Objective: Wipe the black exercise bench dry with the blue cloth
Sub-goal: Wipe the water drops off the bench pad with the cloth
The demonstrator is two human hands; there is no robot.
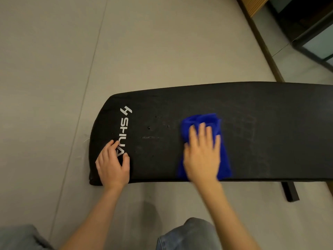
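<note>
Bench: the black bench [252, 123] runs left to right across the view, its rounded end at the left, its right end out of frame. A white logo [124, 131] is printed near the rounded end.
Cloth: the blue cloth [203, 123] lies bunched on the bench top, about mid-width, well right of the logo. Its near edge reaches the bench's near edge.
Right hand: the right hand [201, 156] lies palm-down on the cloth. Fingers [202, 130] extended, slightly spread, flat on the fabric. No pinch is visible. Hand and cloth are motion-blurred, consistent with a wiping stroke.
Left hand: the left hand [112, 165] rests on the bench's near left corner, fingertips on the lower logo letters, thumb apart from the fingers. It holds nothing and appears to brace.
Surface state: faint streaks and small specks show between logo and cloth. Whether they are moisture cannot be told.
Cloth handling (judged): soft, light, limp. It folds and bunches under load. Control it by flat palm pressure from above, not by an edge grip. Spread fingers keep more fabric in contact.
Bench handling (judged): the padded top likely yields slightly and has a matte, moderate-grip skin. The frame [290, 192] stands on the floor [54, 69], so the bench should stay put under wiping pressure.
Risk (judged): the cloth may roll up under the palm and reduce coverage.
</note>
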